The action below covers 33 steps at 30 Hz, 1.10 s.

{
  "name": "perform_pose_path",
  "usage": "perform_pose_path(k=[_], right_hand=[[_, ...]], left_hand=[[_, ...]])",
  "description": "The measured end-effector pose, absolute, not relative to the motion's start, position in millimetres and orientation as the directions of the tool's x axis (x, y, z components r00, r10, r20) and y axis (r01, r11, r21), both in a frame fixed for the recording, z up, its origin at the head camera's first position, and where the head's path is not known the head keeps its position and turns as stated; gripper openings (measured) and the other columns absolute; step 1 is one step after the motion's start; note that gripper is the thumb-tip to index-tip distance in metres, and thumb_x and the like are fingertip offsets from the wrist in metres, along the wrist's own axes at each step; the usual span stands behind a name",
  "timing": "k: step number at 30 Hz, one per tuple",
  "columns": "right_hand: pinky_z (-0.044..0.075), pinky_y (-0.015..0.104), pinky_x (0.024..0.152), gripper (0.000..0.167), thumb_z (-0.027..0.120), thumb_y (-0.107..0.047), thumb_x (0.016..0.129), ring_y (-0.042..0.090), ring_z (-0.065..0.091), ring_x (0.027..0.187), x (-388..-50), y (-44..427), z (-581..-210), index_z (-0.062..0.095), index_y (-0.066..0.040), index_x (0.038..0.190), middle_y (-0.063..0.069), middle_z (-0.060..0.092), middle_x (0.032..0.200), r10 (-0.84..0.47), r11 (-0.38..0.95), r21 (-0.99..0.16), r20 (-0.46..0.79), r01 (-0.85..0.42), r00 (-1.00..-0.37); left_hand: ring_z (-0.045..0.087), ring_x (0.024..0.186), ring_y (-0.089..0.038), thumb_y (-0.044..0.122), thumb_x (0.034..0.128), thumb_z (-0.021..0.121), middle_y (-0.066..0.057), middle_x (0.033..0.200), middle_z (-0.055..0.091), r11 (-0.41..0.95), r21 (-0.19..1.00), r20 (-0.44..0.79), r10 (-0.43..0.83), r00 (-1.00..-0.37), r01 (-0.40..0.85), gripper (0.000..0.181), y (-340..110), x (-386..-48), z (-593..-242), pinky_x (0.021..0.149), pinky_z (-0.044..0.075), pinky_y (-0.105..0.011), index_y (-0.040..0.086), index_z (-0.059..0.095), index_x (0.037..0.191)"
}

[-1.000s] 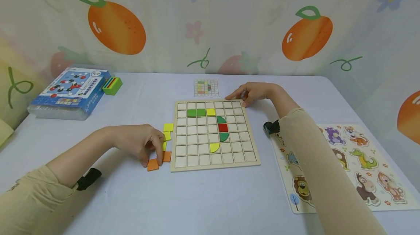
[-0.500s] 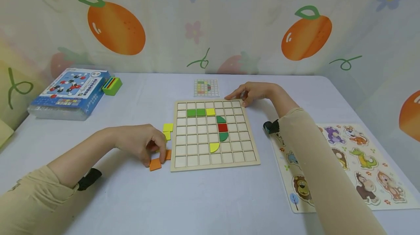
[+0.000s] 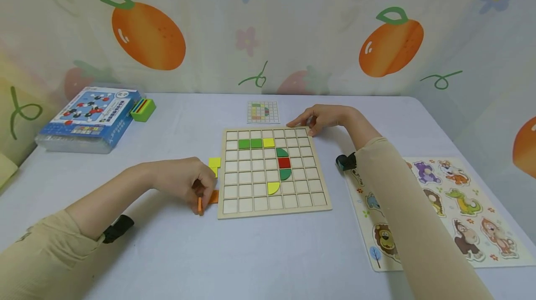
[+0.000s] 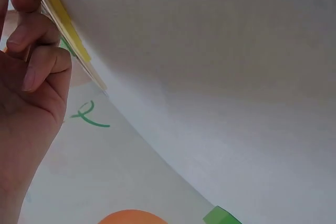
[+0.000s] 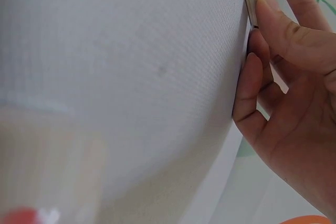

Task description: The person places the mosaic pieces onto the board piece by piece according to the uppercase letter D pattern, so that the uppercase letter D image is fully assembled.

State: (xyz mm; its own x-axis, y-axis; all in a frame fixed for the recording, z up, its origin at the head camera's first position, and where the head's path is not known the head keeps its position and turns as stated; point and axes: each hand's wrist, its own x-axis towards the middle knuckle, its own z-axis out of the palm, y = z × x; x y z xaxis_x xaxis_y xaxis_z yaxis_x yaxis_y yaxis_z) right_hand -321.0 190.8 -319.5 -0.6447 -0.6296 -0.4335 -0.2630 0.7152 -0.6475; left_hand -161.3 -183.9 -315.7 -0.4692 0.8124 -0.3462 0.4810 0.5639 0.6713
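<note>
Flat orange tile partly hidden behind the left hand, grid card perhaps too small for exact reading.

White table carries grid board, tiles, box, animal puzzle.

- flat rectangular blue-and-white box with red-and-black ball models pictured on its lid, at nine o'clock in the head view; it bears a slanting column of small characters at the lid's three o'clock, too small to read;
- round white badge, at the lid's two o'clock; its mark is illegible;
- nothing readable elsewhere.
</note>
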Motion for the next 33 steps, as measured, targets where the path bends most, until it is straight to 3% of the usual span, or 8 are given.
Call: perform_pose_path(k=[7, 14, 20, 33], right_hand=[[0.028, 0.026, 0.067, 0.063, 0.068, 0.006, 0.080, 0.015, 0.033, 0.071, -321.5, 191.0, -319.7, 0.060, -0.019, 0.136, 0.009, 0.048, 0.112, -0.622, 0.722, -0.642, -0.443, -0.256, -0.645], [0.029, 0.027, 0.068, 0.062, 0.068, 0.005, 0.080, 0.016, 0.034, 0.072, -322.1, 190.2, -320.5, 0.060, -0.020, 0.136, 0.009, 0.048, 0.113, -0.618, 0.727, -0.639, -0.446, -0.253, -0.648], [0.031, 0.027, 0.070, 0.063, 0.069, 0.007, 0.080, 0.017, 0.037, 0.075, -322.3, 190.1, -320.5, 0.060, -0.020, 0.136, 0.009, 0.048, 0.114, -0.604, 0.734, -0.636, -0.448, -0.241, -0.659], [0.030, 0.026, 0.069, 0.062, 0.069, 0.005, 0.081, 0.016, 0.036, 0.073, -322.7, 190.5, -320.8, 0.059, -0.019, 0.137, 0.009, 0.048, 0.114, -0.606, 0.733, -0.636, -0.448, -0.242, -0.658]], left_hand=[[0.055, 0.074, -0.008, 0.024, 0.0768, 0.083, 0.007, 0.082, 0.067, 0.511, 0.698, -0.225, 0.821, -0.524, 0.501, 0.007, -167.2, -169.9, -308.1, 0.066, 0.044, -0.020, 0.023, 0.076, 0.076], [0.059, 0.072, -0.012, 0.020, 0.0853, 0.077, 0.005, 0.078, 0.070, 0.515, 0.728, -0.167, 0.772, -0.613, 0.452, 0.005, -142.5, -176.8, -297.6, 0.066, 0.048, -0.021, 0.017, 0.073, 0.086], [0.058, 0.081, -0.015, 0.011, 0.0890, 0.072, 0.001, 0.085, 0.067, 0.500, 0.753, -0.157, 0.768, -0.621, 0.428, 0.011, -125.9, -178.3, -297.1, 0.072, 0.050, -0.021, 0.010, 0.073, 0.100], [0.057, 0.070, -0.010, 0.013, 0.0795, 0.082, 0.003, 0.074, 0.067, 0.543, 0.701, -0.121, 0.730, -0.673, 0.462, 0.011, -97.8, -174.3, -314.3, 0.067, 0.049, -0.021, 0.016, 0.072, 0.085]])
